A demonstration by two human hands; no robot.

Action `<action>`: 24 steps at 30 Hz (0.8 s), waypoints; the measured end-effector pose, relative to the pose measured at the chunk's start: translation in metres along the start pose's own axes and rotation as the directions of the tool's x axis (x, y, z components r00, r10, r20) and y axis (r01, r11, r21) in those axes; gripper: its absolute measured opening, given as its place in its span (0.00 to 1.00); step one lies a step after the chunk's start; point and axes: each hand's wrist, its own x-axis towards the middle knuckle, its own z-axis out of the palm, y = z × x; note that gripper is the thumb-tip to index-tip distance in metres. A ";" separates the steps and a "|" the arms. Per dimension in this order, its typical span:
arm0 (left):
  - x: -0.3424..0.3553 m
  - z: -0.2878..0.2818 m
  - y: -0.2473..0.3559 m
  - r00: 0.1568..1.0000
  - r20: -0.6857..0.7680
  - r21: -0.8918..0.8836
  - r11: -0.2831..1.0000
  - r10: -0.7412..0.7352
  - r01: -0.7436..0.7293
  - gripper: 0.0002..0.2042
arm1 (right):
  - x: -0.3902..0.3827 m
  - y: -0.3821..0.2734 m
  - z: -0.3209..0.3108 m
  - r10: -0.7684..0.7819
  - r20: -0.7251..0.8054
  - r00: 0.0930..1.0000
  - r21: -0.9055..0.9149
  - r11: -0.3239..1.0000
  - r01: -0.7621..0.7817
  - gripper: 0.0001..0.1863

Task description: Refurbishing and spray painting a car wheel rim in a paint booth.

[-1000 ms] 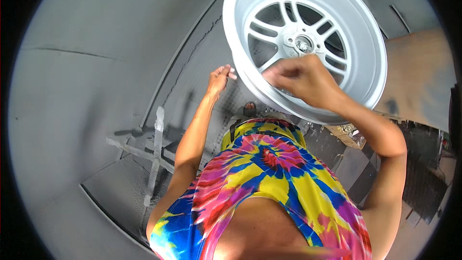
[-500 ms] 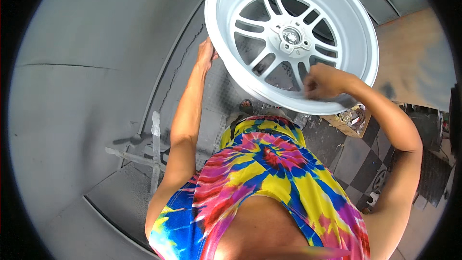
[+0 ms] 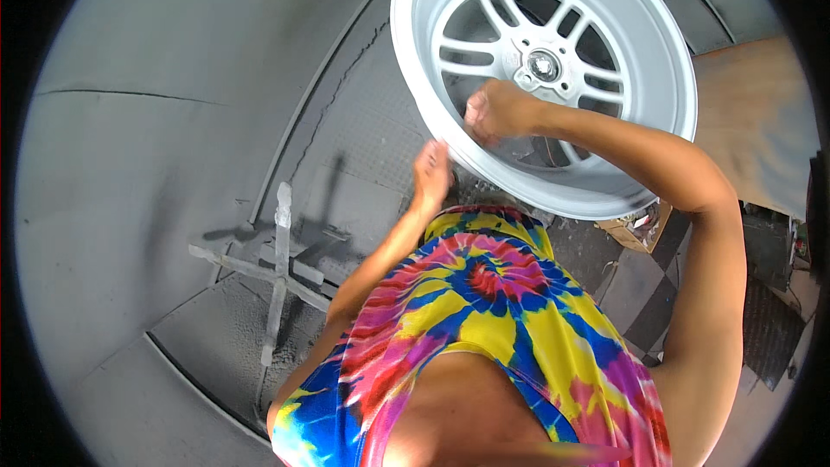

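The silver wheel [image 3: 543, 65] was tilted in front of the person, above the floor [image 3: 622, 294], its hollow side toward them. The right hand [image 3: 501, 112] was over the wheel's near left part, its fingers curled in narrow and blurred; whether it held anything could not be told. The left hand [image 3: 432, 171] was at the wheel's near left rim, fingers close together; its grip, and whether it touched the rim, could not be told. A grey cross [image 3: 281, 279] was near the floor's left edge, beside the wall [image 3: 130, 164]. A box [image 3: 659, 229] sat on the floor just beyond the wheel's near right rim.
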 end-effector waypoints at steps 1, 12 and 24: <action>-0.025 0.004 -0.011 0.981 0.181 -0.014 0.998 0.063 -0.061 0.14 | -0.004 -0.011 0.001 0.005 -0.045 0.999 0.027 1.000 -0.004 0.04; 0.002 -0.027 0.016 0.911 0.382 0.216 0.973 -0.157 0.077 0.11 | -0.012 -0.007 0.018 -0.271 -0.195 0.943 -0.349 0.917 0.191 0.03; 0.099 -0.041 0.081 0.990 0.098 -0.201 0.976 0.106 -0.085 0.23 | 0.052 -0.020 -0.016 -0.041 -0.369 0.929 0.441 0.872 0.214 0.06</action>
